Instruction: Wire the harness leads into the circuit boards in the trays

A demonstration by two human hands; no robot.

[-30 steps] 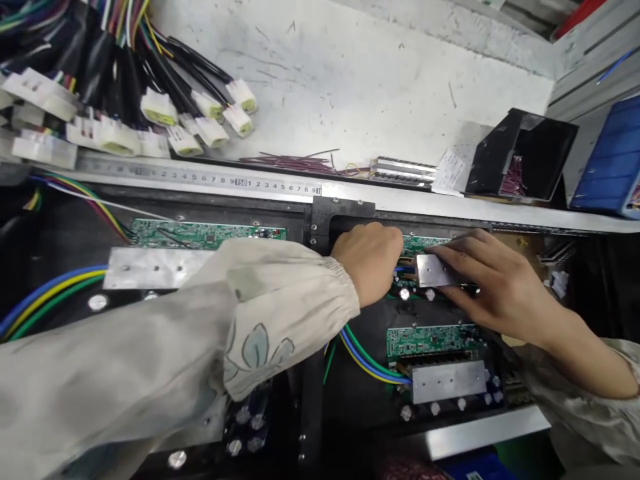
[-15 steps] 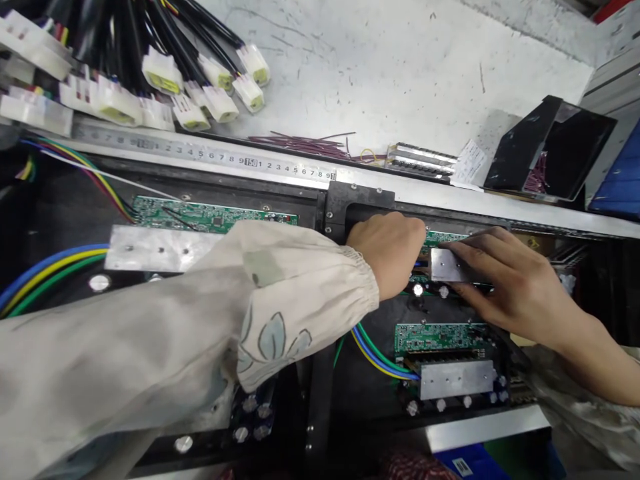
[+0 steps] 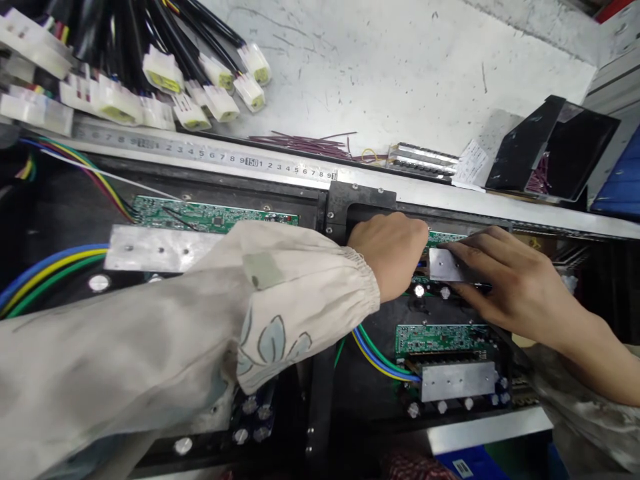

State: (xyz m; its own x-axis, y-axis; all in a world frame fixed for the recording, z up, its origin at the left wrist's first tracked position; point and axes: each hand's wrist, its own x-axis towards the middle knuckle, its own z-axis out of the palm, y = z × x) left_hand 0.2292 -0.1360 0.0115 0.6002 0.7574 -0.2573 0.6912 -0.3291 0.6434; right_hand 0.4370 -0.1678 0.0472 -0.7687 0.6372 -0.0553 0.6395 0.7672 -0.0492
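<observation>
The right hand (image 3: 505, 280) lies with fingers spread flat on the metal plate (image 3: 443, 265) of a circuit board (image 3: 445, 238) at the back of the black tray (image 3: 360, 200). The left hand (image 3: 393, 257) is curled at that board's left end, and I cannot tell what it pinches. Uneven pressure could tilt the board or trap the coloured wires (image 3: 373, 352) nearby.

Far left: white connectors (image 3: 200, 93) on black leads. Ruler (image 3: 210, 155) along bench edge. Purple wire offcuts (image 3: 305, 143), far ctr. Black bin (image 3: 550, 150), far right. Left: green PCB (image 3: 215, 217) w/ alu plate (image 3: 155, 248); blue/yel/grn cables (image 3: 45, 270). Near right: 2nd PCB (image 3: 440, 338) w/ plate (image 3: 457, 381).
</observation>
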